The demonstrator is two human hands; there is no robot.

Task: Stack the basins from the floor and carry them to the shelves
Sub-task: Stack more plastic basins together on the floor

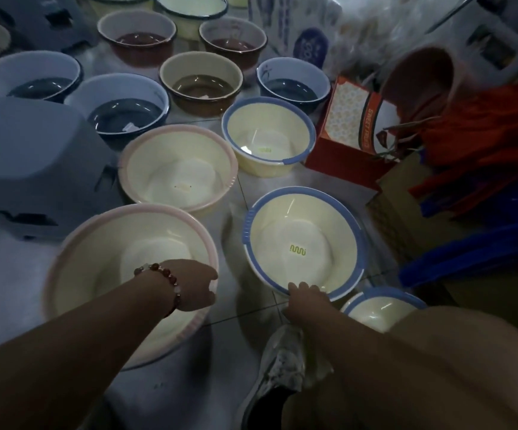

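Basins lie unstacked across the tiled floor (245,193). My left hand (197,285) grips the pink-rimmed cream plastic basin (105,274); my right hand (305,297) pinches the blue-rimmed cream plastic basin (304,240). Stacking looks barely begun.

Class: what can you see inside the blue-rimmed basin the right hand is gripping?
Inside the blue-rimmed basin, held by the right hand, only a small green wavy sticker on its cream base. The near rim beneath the hand's fingers is covered.
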